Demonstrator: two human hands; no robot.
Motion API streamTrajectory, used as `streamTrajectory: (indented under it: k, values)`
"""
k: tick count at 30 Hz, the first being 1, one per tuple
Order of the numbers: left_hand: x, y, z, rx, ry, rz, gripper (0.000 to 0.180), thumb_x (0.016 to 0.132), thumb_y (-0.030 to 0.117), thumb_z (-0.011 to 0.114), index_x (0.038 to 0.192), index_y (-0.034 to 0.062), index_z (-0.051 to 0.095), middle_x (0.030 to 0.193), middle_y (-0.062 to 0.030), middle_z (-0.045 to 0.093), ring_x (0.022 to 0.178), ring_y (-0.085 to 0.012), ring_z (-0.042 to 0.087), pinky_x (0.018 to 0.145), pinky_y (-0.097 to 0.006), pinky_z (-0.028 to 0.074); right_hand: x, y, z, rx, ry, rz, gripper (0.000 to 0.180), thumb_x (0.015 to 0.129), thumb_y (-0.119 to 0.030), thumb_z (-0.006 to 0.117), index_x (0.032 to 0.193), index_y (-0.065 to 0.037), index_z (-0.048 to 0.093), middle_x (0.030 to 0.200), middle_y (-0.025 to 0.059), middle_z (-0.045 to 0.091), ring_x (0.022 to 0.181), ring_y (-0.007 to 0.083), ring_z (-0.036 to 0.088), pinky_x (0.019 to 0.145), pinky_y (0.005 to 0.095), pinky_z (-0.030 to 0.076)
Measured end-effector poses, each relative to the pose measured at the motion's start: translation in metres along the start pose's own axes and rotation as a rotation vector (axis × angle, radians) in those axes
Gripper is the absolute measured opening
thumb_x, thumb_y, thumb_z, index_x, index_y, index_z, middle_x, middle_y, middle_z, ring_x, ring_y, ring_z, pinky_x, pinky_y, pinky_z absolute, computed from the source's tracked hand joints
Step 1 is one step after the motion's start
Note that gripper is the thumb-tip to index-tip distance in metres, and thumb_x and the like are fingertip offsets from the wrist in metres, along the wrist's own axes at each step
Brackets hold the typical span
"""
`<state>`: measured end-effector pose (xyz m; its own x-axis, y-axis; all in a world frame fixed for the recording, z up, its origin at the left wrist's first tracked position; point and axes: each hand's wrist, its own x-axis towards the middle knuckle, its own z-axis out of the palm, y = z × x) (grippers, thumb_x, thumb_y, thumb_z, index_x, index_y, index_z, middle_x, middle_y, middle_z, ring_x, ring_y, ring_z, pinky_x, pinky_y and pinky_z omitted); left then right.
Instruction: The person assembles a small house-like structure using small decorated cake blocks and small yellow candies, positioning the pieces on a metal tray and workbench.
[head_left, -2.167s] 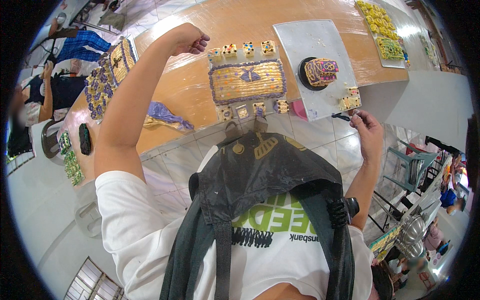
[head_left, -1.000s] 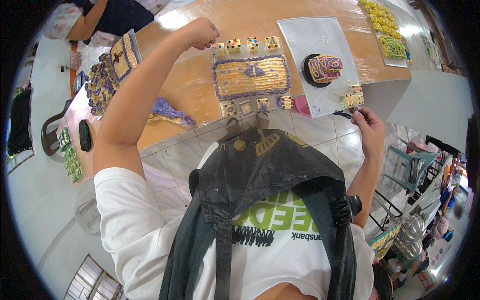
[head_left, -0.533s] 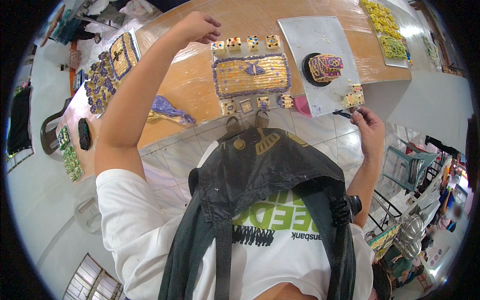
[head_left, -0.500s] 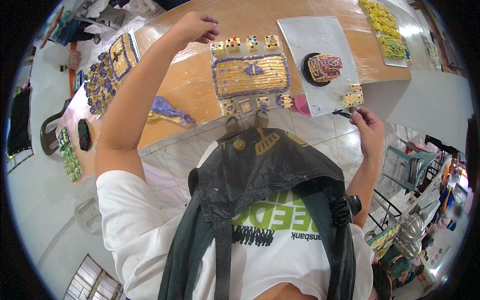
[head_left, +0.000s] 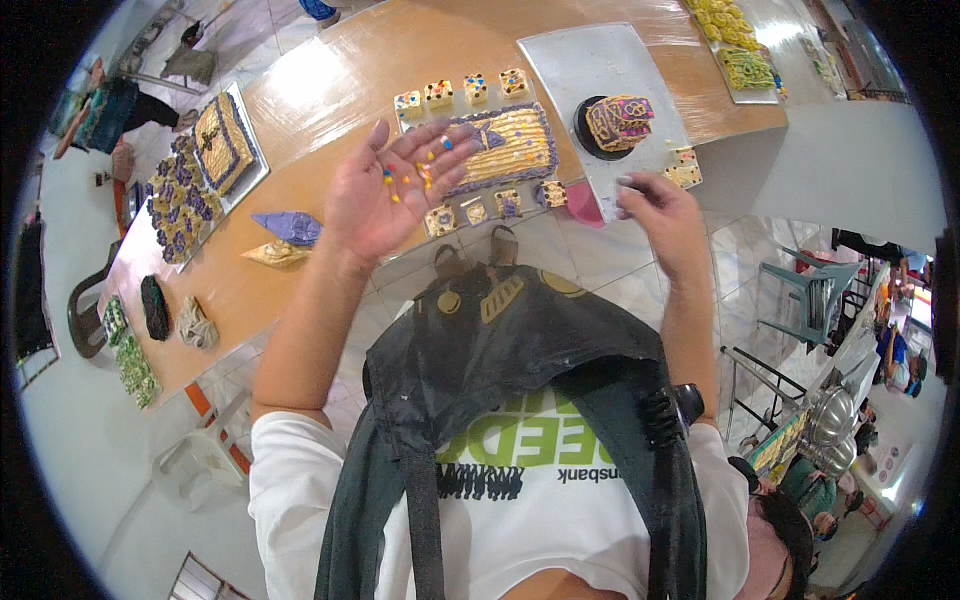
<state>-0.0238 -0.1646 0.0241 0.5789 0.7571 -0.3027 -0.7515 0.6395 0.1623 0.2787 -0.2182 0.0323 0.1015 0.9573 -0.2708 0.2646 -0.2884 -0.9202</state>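
Note:
My left hand [head_left: 380,200] is palm up beside the long cake, fingers stretched out. Several small candies [head_left: 407,180] in red, yellow, orange and blue lie on its palm. The rectangular cake [head_left: 515,150] has cream-coloured piped lines, a purple border and scattered coloured dots; my left fingers cover its left part. Small decorated cake squares [head_left: 438,93] stand in rows along its far and near sides. My right hand [head_left: 660,215] is at the near edge of the grey board [head_left: 560,60], fingertips pinched together; what they hold is too small to make out.
A small round cake [head_left: 617,122] on a black base stands on the grey board. Purple and cream piping bags [head_left: 287,228] lie to the left. A purple-and-cream cake [head_left: 228,140] sits far left, yellow cakes [head_left: 735,50] far right. A pink container [head_left: 583,203] shows below the table edge.
My left hand has come down and turned palm up, showing the candies. My right hand has moved left and slightly up to the board's edge. The whole view has shifted a little.

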Motion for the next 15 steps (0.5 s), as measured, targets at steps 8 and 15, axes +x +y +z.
streamTrajectory:
  k: [8, 15]
  values:
    - [-0.013, -0.043, -0.026, -0.231, -0.065, 0.060, 0.063, 0.092, 0.044, 0.027, 0.126, -0.0086, 0.030, 0.133, -0.0243, 0.029, 0.124, -0.0352, 0.029, 0.101, -0.044, 0.028, -0.010, -0.055, 0.100, -0.035, -0.307, -0.175, 0.020, 0.075, -0.018, 0.066, 0.084, 0.000, 0.062, 0.074, 0.0056, 0.061, 0.066, 0.0089, 0.055, 0.061, 0.0242, 0.045]
    - [-0.017, -0.068, -0.022, -0.244, -0.060, 0.136, 0.062, 0.091, 0.047, 0.028, 0.124, -0.0052, 0.035, 0.121, -0.0196, 0.046, 0.107, -0.0296, 0.047, 0.097, -0.040, 0.034, -0.006, -0.041, 0.108, -0.004, -0.295, -0.454, 0.022, 0.072, -0.012, 0.064, 0.090, 0.000, 0.061, 0.077, 0.0109, 0.060, 0.069, 0.0162, 0.059, 0.063, 0.0265, 0.047]
